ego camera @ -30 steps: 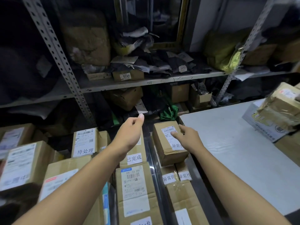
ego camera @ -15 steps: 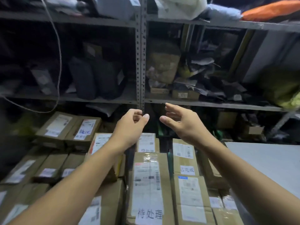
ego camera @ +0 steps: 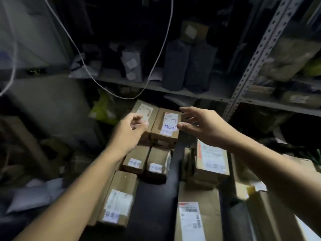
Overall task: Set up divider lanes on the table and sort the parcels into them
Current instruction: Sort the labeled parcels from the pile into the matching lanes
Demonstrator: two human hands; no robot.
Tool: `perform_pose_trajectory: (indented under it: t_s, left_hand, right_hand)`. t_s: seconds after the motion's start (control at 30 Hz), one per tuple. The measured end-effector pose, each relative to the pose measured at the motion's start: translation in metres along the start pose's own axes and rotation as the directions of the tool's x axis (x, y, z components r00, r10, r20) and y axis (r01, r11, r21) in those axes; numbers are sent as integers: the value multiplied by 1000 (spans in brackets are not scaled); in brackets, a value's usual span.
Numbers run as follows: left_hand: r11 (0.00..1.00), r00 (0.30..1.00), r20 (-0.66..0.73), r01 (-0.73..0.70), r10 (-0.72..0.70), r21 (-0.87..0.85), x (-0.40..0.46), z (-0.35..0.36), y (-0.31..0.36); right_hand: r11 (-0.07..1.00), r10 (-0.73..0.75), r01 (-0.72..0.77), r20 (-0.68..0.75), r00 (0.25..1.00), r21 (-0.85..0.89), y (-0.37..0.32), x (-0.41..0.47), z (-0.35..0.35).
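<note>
From the head view, the white table seen earlier at right has left the frame, and both hands now reach toward two labelled parcels (ego camera: 157, 123) at centre. The left hand (ego camera: 127, 132) has loosely curled, empty fingers; the right hand (ego camera: 202, 126) is spread wide, holding nothing. Brown boxes cover the dark surface (ego camera: 152, 202) below dim metal shelving (ego camera: 257, 54) and a hanging cable (ego camera: 157, 58).

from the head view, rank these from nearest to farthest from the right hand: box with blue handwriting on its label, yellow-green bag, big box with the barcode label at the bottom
1. Box with blue handwriting: just left of the right hand, by its fingertips.
2. Yellow-green bag: far left, beyond the left hand, under the shelf.
3. Big box with barcode label: bottom centre, closest to the camera.
</note>
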State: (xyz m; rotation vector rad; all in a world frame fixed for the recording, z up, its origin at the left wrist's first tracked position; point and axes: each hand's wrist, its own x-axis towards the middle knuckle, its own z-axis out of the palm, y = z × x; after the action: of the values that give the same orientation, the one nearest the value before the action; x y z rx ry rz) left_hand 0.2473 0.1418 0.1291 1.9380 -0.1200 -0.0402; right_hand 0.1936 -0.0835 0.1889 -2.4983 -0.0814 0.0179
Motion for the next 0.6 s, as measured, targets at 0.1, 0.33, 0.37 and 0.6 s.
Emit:
perform_pose_trajectory:
  t_s: [0.1,0.33,0.37,0.6]
  left_hand:
    - [997,996,21,83,-83,2,18,-36,-47]
    - [951,952,1,305,-306,55,20,-89,-158]
    - [940,942,2,334,-335,71,17,-97,-174]
    - [802,850,-103,523,-517,289,-14,-149,-281]
  right_hand:
    - [999,26,-24,63,998,-24,-19,33,43]
    - [992,128,-120,270,954,-45,-31,68,167]
    - [988,154,-150,306,939,-38,-31,69,187]
    - [948,268,-316,482,834,19,-45,72,321]
